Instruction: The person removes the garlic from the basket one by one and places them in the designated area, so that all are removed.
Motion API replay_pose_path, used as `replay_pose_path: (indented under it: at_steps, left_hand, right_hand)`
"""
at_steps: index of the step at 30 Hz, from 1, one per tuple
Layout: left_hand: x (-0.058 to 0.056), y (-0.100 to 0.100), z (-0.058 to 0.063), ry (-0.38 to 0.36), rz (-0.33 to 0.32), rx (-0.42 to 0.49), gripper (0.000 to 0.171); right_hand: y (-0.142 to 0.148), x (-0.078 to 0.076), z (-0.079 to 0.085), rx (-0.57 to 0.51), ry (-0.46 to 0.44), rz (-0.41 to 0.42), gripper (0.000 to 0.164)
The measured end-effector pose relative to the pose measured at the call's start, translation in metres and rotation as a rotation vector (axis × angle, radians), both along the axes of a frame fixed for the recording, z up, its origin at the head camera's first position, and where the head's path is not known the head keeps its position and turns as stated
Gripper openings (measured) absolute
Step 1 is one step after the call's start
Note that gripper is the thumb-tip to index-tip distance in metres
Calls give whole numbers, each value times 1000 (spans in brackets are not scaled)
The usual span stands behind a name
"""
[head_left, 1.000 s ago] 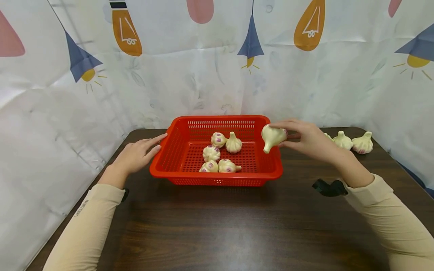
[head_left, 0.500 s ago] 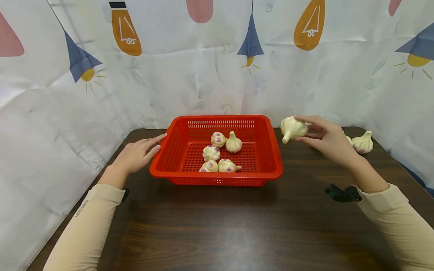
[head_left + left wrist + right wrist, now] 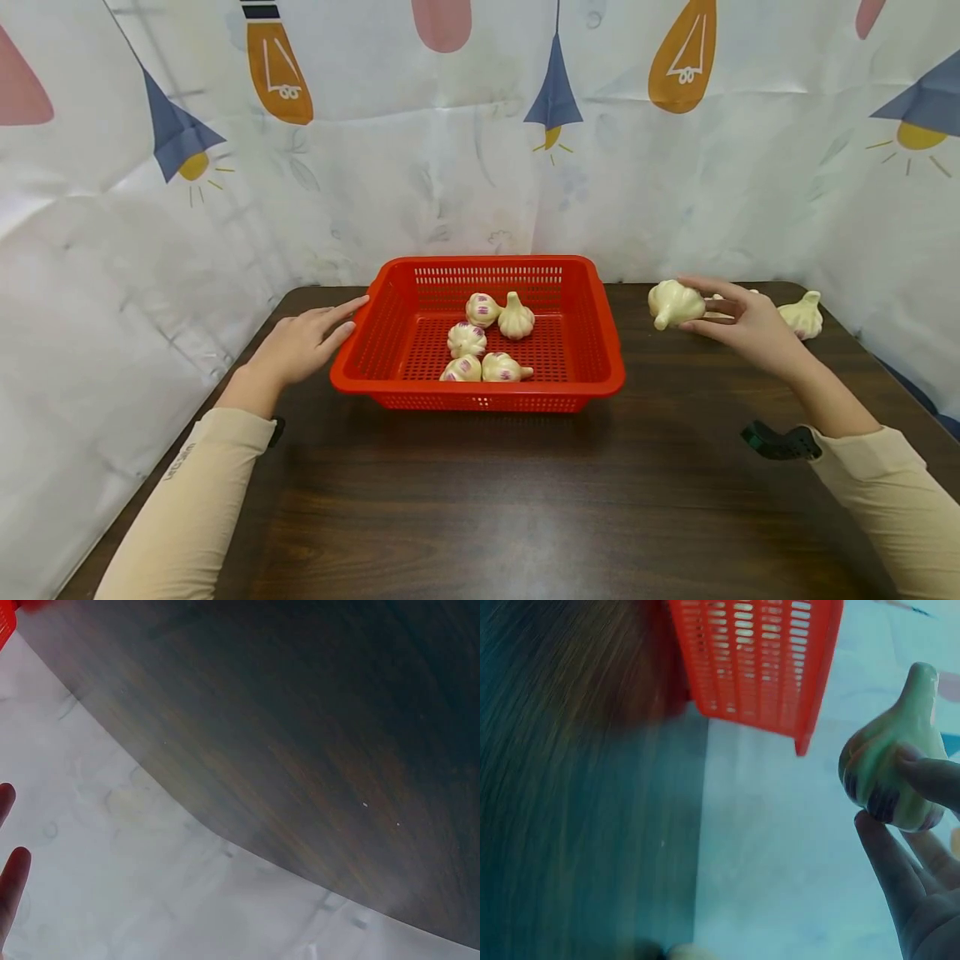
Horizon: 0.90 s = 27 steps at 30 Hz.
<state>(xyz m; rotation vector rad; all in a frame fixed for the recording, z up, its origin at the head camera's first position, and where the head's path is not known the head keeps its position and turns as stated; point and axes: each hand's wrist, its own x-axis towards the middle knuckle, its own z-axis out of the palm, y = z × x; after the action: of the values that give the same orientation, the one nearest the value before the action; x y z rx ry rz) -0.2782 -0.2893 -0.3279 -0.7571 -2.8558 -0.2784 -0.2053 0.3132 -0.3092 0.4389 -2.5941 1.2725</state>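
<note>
My right hand [image 3: 753, 329] pinches a garlic bulb [image 3: 674, 302] between thumb and fingers, to the right of the red plastic basket [image 3: 480, 388]. The bulb's stem points down toward me in the head view; its purple-marked base shows in the right wrist view. Inside the basket lie several garlic bulbs, among them one standing with its stem up [image 3: 516, 317] and one on its side [image 3: 504, 367]. With fingers extended, my left hand [image 3: 294, 346] touches the basket's left rim. Only two of its fingertips [image 3: 13, 881] show in the left wrist view.
More garlic bulbs lie at the table's back right, one in plain sight [image 3: 802, 315] and others partly hidden behind my right hand. A patterned white curtain [image 3: 480, 192] hangs behind the dark wooden table [image 3: 480, 492].
My right hand has carried the garlic bulb rightward, from the basket's right rim to over the table beside it. The left hand and the basket have stayed in place.
</note>
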Motion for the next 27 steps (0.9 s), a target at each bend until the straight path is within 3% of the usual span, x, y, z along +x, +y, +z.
replay_pose_path:
  at_steps: [5, 14, 22, 27]
  left_hand:
    - [0, 0, 0, 1, -3, 3, 55]
    - [0, 0, 0, -2, 4, 6, 55]
    - [0, 0, -1, -5, 5, 13, 55]
    - [0, -1, -2, -6, 6, 16, 55]
  right_hand:
    - [10, 0, -6, 10, -31, -4, 60]
    - [35, -1, -24, -33, -88, 91, 61]
    - [57, -3, -33, 76, -194, 42, 63]
    - [66, -5, -37, 69, -221, 39, 64]
